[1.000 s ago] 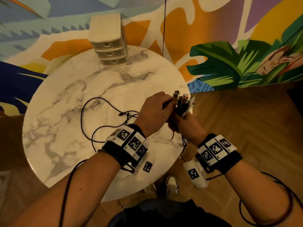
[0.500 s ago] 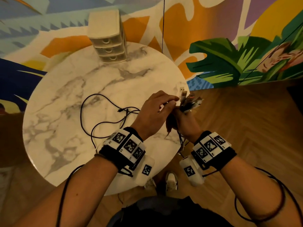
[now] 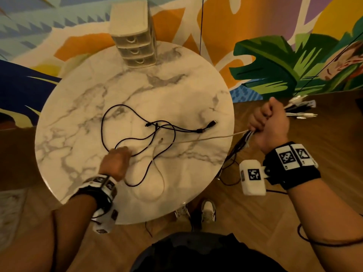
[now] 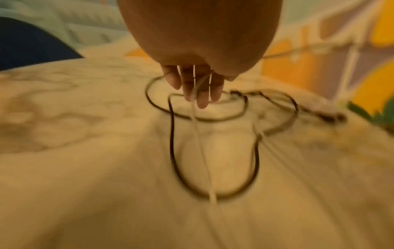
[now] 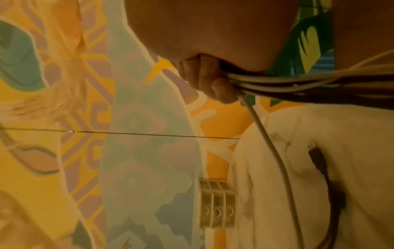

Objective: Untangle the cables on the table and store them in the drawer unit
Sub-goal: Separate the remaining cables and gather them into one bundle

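On the round marble table (image 3: 78, 118) lies a tangled black cable (image 3: 137, 138), its USB plug (image 3: 213, 123) toward the right edge. My left hand (image 3: 117, 160) is low over the table, straight fingers (image 4: 198, 94) touching the black loops (image 4: 172, 151); a thin white cable (image 4: 202, 160) crosses them. My right hand (image 3: 257, 122), off the table's right edge, grips a bundle of cables (image 5: 298, 84) in a fist, plug ends (image 3: 300, 108) sticking out beyond it. One white cable (image 3: 196, 140) stretches from that fist across the table. The drawer unit (image 3: 133, 36) stands at the far edge, drawers closed.
A painted wall runs behind the table, with a thin black cord (image 3: 201, 26) hanging down it. Wooden floor lies to the right and below. Cables (image 3: 227, 165) trail from the bundle over the table's edge to the floor. My shoes (image 3: 208, 211) show under the near rim.
Both hands held the bundle together at the table's right edge. My right hand has pulled it away to the right; my left hand let go and dropped onto the black cable.
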`<state>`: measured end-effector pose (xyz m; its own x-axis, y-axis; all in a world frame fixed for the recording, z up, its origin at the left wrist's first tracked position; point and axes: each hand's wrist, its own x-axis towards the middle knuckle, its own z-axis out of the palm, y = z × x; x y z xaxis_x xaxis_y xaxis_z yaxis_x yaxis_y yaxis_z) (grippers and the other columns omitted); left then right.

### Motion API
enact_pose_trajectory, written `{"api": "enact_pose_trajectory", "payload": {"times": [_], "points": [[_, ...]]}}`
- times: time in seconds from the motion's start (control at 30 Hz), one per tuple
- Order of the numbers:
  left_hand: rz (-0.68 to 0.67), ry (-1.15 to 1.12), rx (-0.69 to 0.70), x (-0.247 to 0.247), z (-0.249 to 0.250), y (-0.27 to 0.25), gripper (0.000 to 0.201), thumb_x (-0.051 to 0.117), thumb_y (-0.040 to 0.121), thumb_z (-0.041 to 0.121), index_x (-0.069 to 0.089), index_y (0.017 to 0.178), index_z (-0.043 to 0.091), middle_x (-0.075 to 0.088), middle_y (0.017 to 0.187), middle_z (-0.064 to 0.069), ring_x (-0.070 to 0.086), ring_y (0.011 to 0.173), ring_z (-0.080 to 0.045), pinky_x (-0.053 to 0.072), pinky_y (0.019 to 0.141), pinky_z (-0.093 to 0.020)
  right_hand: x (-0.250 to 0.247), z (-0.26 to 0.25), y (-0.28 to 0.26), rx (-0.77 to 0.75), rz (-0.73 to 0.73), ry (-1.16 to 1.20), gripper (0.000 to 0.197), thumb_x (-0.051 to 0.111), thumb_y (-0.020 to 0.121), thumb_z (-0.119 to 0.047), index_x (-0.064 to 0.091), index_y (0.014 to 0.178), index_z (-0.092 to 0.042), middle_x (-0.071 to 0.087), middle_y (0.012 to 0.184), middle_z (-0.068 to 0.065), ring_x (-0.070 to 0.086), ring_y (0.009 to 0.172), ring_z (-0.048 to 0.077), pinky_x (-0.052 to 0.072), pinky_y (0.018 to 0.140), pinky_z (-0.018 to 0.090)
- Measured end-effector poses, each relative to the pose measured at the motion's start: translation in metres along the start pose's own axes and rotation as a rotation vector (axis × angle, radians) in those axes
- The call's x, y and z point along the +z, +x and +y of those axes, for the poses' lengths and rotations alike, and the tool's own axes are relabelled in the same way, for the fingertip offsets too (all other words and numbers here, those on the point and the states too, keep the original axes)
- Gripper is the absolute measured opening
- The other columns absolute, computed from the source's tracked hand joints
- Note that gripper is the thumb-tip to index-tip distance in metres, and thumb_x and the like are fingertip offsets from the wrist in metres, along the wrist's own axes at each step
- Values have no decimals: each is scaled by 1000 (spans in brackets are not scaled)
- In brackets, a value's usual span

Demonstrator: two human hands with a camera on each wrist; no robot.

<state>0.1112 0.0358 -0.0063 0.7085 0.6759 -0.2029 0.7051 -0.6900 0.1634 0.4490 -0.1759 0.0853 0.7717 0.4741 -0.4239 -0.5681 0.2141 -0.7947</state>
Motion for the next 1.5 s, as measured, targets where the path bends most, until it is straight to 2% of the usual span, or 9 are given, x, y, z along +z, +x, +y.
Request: {"api": "enact_pose_trajectory", "payload": {"times": [0.1,0.33,0.47,0.57,0.7,0.97,1.3,1.43,1.5], "points": [[43,-284,-200,-39,10,11,45,30,100,38,59,80,11,62,74,-10,60,75,-34,40,64,-34,4,-5,-8,-123,24,-135,48,41,98,-34,29,54,-23,26,42,-6,19,40,11,17,42,26],[5,21,250,-119,184,8,22,32,98,30,52,94,22,62,87,-5,58,80,-28,43,62,-37,52,26,-70,-33,-514,-812,65,36,90,-54,60,62,-1,46,43,4,38,38,12,33,46,21],[-21,37,404,-109,234,-2,19,31,100,30,47,95,21,49,77,1,43,62,-20,30,53,-31,33,29,-65,72,-314,-552,47,43,97,-38,61,78,1,32,48,8,28,36,12,23,43,23],[-48,-50,417,-77,213,1,21,36,99,32,51,94,17,54,90,-4,51,84,-25,42,62,-38,6,14,-50,-7,-156,-453,55,37,100,-38,71,66,-11,33,52,9,22,38,12,15,44,26],[60,-26,188,-56,158,8,28,39,98,30,58,91,10,55,94,-10,54,91,-32,41,65,-35,-27,-13,-33,-87,60,-350,59,34,100,-44,66,60,-16,35,42,-2,25,38,10,19,46,27],[153,-679,326,-129,233,9,36,41,100,25,56,70,12,51,56,9,48,55,-5,38,58,-22,-65,-38,-17,-229,153,-213,58,34,100,-41,62,55,-18,35,39,-4,26,37,13,20,41,26],[-134,-570,260,-46,235,4,37,39,100,30,60,77,9,58,64,-1,50,55,-8,40,56,-24,-110,-54,-27,-211,138,-324,60,32,100,-44,59,57,-13,34,40,-3,25,38,14,20,43,26],[-479,-746,115,-13,231,0,36,39,100,27,62,81,6,62,67,-11,52,51,-18,41,49,-28,-116,-53,-30,-220,119,-366,59,34,98,-48,59,59,-12,36,42,-1,27,38,14,20,44,26],[-648,-489,189,7,234,-8,33,41,99,32,63,89,9,67,77,-9,60,61,-20,47,55,-30,-116,-52,-33,-208,107,-410,58,34,98,-49,59,61,-12,37,44,-1,28,39,13,22,44,24]]}}
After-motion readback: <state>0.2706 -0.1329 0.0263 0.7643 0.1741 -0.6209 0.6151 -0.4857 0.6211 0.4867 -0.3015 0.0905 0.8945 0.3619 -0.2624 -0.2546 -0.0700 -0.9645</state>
